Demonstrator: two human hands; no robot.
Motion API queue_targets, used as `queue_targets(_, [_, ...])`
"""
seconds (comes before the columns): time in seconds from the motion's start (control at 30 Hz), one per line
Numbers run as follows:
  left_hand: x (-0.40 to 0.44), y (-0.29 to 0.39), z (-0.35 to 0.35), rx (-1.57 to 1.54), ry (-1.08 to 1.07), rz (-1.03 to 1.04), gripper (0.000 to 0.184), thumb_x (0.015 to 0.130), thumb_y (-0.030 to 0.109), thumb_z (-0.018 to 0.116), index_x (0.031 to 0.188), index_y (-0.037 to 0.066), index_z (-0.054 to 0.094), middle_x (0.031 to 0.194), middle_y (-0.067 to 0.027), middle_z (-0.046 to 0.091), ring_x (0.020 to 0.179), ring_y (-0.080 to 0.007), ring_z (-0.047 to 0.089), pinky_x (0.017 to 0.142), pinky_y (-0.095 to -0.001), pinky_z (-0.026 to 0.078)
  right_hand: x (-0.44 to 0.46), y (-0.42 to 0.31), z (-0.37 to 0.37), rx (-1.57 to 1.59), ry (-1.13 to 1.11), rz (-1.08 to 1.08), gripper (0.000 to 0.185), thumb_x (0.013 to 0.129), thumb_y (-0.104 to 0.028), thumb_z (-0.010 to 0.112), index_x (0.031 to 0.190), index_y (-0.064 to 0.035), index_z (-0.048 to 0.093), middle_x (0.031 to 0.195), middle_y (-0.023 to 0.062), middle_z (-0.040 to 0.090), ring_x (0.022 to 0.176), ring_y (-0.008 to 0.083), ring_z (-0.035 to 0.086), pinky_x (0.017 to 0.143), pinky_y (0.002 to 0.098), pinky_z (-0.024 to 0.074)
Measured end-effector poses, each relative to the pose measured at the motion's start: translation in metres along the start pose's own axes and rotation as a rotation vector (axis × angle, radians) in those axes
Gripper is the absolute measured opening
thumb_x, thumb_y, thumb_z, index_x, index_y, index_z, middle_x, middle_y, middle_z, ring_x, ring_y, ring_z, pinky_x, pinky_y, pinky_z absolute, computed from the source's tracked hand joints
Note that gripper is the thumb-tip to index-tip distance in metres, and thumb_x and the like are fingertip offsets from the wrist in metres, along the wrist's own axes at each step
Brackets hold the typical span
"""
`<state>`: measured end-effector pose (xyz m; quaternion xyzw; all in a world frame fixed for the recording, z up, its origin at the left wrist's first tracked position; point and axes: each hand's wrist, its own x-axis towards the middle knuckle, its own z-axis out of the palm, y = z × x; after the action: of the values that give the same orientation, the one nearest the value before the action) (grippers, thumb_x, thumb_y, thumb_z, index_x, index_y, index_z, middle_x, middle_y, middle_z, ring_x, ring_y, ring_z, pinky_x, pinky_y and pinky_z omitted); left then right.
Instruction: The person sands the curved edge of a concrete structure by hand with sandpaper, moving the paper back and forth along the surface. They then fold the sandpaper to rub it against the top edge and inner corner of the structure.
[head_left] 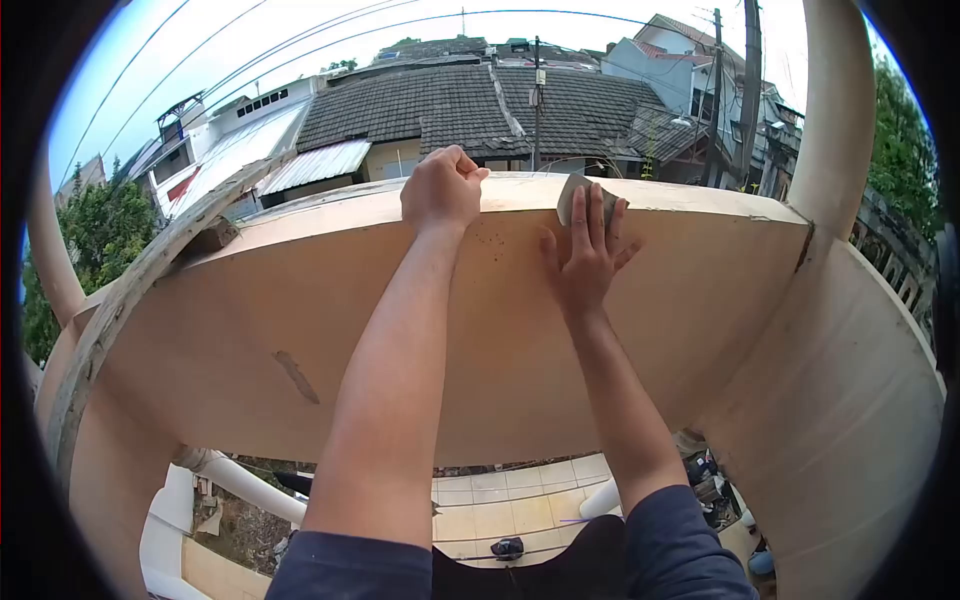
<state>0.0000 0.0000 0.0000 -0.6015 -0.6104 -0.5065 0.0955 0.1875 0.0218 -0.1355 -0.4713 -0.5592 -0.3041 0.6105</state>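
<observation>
1. The right hand (590,255) lies flat with its fingers wide apart, pressed over a grey pad (569,203) (it pokes out on the left side of the fingers) rather than wrapped around it.
2. The pad sits at the upper edge of the beige wall (520,340), right of the middle, with its tip showing against the wall's pale top.
3. The left hand (441,192) is curled into a fist at the same edge, to the left of the pad and apart from it; whether the fist encloses anything, I cannot tell.
4. Both arms reach forward, bare below dark blue sleeves (350,568).
5. Small dark specks (492,242) dot the wall between the two hands (nearer the left wrist), and a long grey patch (296,377) marks it lower down, left of the left forearm.
6. A round column (838,110) rises at the right end of the wall.
7. Beyond the wall stand houses with dark tiled roofs (390,108) (wires cross the sky above them).
8. Far below, a pale tiled floor (500,515) shows between the arms.
</observation>
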Motion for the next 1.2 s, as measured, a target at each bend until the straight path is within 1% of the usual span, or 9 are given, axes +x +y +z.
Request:
queue_targets(0.07, [-0.002,0.0,-0.001,0.01,-0.03,-0.015,0.024,0.09,0.036,0.085,0.083,0.017,0.073,0.096,0.0027,0.075,0.088,-0.0204,0.074,0.075,-0.0413,0.058,-0.002,-0.013,-0.01,-0.081,-0.104,-0.25,0.076,0.089,-0.051,0.076,0.157,-0.025,0.057,0.164,0.0008,0.054,0.161,0.0343,0.034,0.123,0.0779,-0.0106])
queue_targets(0.17, [0.003,0.002,-0.006,0.022,-0.02,0.022,0.029,0.092,0.04,0.084,0.083,0.015,0.071,0.094,0.0023,0.075,0.085,-0.0216,0.073,0.072,-0.0427,0.057,0.009,-0.014,-0.015,-0.04,-0.094,-0.348,0.075,0.087,-0.049,0.077,0.156,-0.0247,0.058,0.161,-0.002,0.057,0.161,0.032,0.034,0.123,0.0771,-0.0114])
queue_targets(0.3, [0.002,0.002,-0.002,0.05,0.019,0.068,0.036,0.095,0.046,0.079,0.083,0.014,0.069,0.093,0.0014,0.074,0.084,-0.0233,0.072,0.072,-0.044,0.056,0.04,0.022,-0.006,-0.122,-0.055,0.057,0.061,0.098,-0.053,0.068,0.151,-0.0233,0.063,0.153,-0.0022,0.063,0.156,0.0333,0.041,0.123,0.0774,-0.0102])
queue_targets(0.6, [0.004,-0.004,0.005,0.087,-0.032,0.015,0.057,0.105,0.062,0.058,0.08,0.012,0.07,0.071,-0.0084,0.07,0.075,-0.0327,0.071,0.07,-0.0497,0.055,0.023,0.004,-0.02,0.037,-0.127,-0.378,0.056,0.096,-0.056,0.07,0.141,-0.0226,0.068,0.146,-0.003,0.067,0.144,0.0341,0.052,0.126,0.0753,0.0055])
queue_targets(0.7, [0.003,-0.005,0.004,0.071,-0.051,0.031,0.057,0.105,0.058,0.059,0.076,0.011,0.068,0.072,-0.0096,0.071,0.074,-0.0334,0.07,0.068,-0.0508,0.054,0.021,0.022,-0.013,-0.051,-0.039,-0.334,0.059,0.096,-0.056,0.071,0.144,-0.0237,0.066,0.151,-0.0036,0.064,0.146,0.0333,0.051,0.127,0.0741,0.0044])
queue_targets(0.77, [0.002,-0.003,0.006,0.088,-0.007,0.008,0.053,0.106,0.056,0.057,0.08,0.012,0.071,0.08,-0.008,0.074,0.08,-0.0326,0.072,0.071,-0.0499,0.055,0.012,0.018,-0.006,-0.111,0.062,-0.108,0.059,0.097,-0.056,0.068,0.146,-0.0242,0.066,0.152,-0.0048,0.063,0.148,0.0319,0.049,0.127,0.0737,0.0029])
queue_targets(1.0, [-0.006,-0.002,0.005,0.09,0.098,0.05,0.05,0.11,0.048,0.053,0.079,0.01,0.063,0.086,-0.0055,0.074,0.08,-0.0319,0.072,0.071,-0.0489,0.057,0.016,0.006,-0.014,-0.016,-0.047,-0.321,0.057,0.102,-0.057,0.062,0.147,-0.0226,0.065,0.152,-0.0045,0.063,0.151,0.0316,0.045,0.126,0.0734,-0.0002])
queue_targets(1.07, [-0.008,-0.004,0.01,0.072,0.191,0.102,0.047,0.11,0.047,0.053,0.081,0.01,0.062,0.086,-0.0049,0.073,0.08,-0.032,0.072,0.07,-0.0487,0.057,0.026,0.015,-0.015,-0.101,-0.102,-0.172,0.059,0.1,-0.055,0.065,0.149,-0.0228,0.063,0.153,-0.0039,0.062,0.149,0.0318,0.047,0.126,0.0757,0.0039])
queue_targets(1.2, [-0.01,-0.004,0.013,0.036,0.265,0.133,0.033,0.11,0.04,0.056,0.093,0.012,0.061,0.098,-0.003,0.071,0.084,-0.0308,0.073,0.07,-0.0474,0.057,0.023,-0.015,-0.032,-0.117,-0.135,-0.249,0.06,0.097,-0.051,0.068,0.15,-0.0228,0.061,0.154,-0.0037,0.06,0.146,0.031,0.05,0.126,0.0755,0.0112])
